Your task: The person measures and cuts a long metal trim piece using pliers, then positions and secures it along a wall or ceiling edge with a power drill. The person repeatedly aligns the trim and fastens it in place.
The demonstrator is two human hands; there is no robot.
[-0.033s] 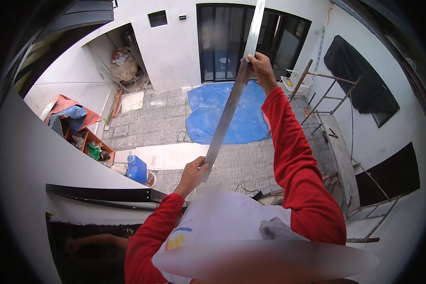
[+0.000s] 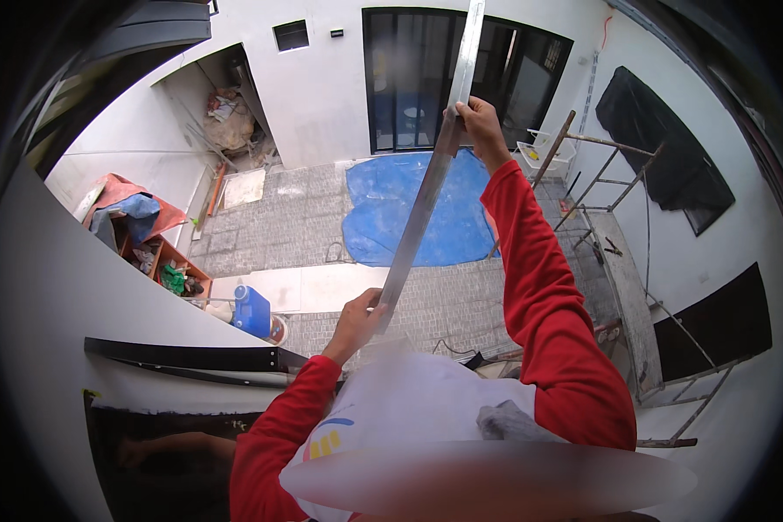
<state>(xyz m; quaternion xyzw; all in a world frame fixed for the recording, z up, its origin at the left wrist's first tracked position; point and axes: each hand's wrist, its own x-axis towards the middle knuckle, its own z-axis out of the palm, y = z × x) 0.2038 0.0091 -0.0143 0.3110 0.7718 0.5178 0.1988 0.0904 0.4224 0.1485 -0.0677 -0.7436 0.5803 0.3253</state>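
A long, straight metal bar (image 2: 419, 209), silvery grey, slants up and away in front of me, its far end running out at the top edge. My right hand (image 2: 484, 129) is closed on it well above the middle, thumb and fingers at its edges. Lower down, my left hand (image 2: 353, 322) grips the bar's left edge close to its near end. Both arms wear red sleeves; the right one is stretched further out. Fingers behind the bar are hidden.
Below lies a paved yard with a blue tarp (image 2: 418, 235). To the right stands rusty scaffolding (image 2: 609, 142) with a plank (image 2: 622, 287). A blue jerrycan (image 2: 252, 311) and an orange-brown box (image 2: 179, 259) are at left. Black sliding doors (image 2: 409, 78) are at the far wall.
My left hand and the near end of the bar have shifted very slightly to the right. My right hand keeps its place on the bar.
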